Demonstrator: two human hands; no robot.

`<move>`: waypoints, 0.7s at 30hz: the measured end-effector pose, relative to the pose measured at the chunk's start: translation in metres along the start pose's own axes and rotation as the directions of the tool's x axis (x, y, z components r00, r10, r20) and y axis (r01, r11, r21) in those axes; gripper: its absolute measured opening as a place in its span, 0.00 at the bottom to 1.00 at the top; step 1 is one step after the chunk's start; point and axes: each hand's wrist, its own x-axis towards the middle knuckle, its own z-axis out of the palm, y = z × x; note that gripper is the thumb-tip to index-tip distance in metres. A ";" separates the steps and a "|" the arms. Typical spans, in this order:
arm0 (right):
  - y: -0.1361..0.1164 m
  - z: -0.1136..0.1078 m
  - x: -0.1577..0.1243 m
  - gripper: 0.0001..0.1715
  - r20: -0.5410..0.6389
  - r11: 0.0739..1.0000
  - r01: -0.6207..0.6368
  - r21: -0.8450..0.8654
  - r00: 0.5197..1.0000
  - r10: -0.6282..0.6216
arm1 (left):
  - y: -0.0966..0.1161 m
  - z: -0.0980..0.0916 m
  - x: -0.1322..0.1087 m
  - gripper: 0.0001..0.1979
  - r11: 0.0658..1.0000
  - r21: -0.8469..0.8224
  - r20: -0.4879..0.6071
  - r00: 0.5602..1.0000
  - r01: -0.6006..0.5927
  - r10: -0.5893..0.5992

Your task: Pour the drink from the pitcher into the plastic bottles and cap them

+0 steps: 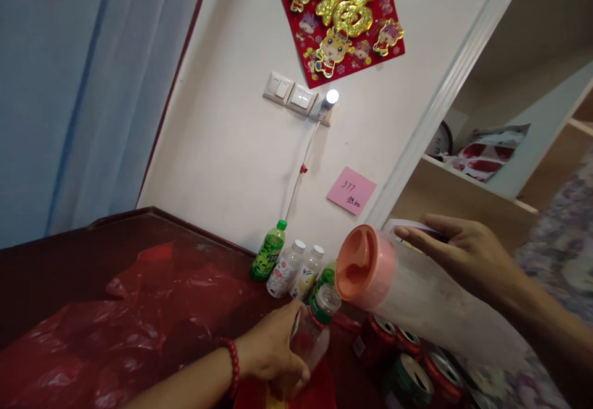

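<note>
My left hand (278, 347), with a red bead bracelet at the wrist, is wrapped round a clear plastic bottle (317, 328). The bottle's mouth is uncovered and a green ring circles its neck. In my right hand (456, 248) is the handle of a frosted pitcher (430, 301) with an orange lid (365, 267). The pitcher is tilted left, its lid just above and to the right of the bottle's mouth. No stream of liquid is visible between them. Under the bottle lies a red sheet or packet (319, 387).
A green drink bottle (269, 251) and two white-capped bottles (286, 270) stand along the wall. Several drink cans (410, 378) sit below the pitcher. A crumpled red plastic bag (139, 316) covers the table's left side. A white cable (296, 189) hangs from a socket; shelves are at right.
</note>
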 end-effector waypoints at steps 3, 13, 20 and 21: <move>0.000 0.000 0.000 0.39 -0.002 1.000 0.006 0.002 1.000 -0.006 | -0.001 0.000 0.000 0.40 1.000 0.005 -0.002 1.000 0.010 -0.010; -0.004 0.002 0.002 0.41 -0.023 1.000 0.012 -0.010 1.000 -0.013 | -0.004 0.002 0.002 0.39 1.000 0.010 -0.003 1.000 0.010 -0.010; -0.002 0.004 0.000 0.40 -0.020 0.999 0.040 -0.017 0.999 -0.040 | -0.002 0.001 0.002 0.41 1.000 -0.011 -0.006 1.000 -0.016 0.016; -0.002 0.005 0.000 0.40 -0.021 0.999 0.044 -0.017 0.999 -0.044 | -0.001 0.001 0.001 0.41 1.000 -0.013 -0.005 1.000 -0.013 0.013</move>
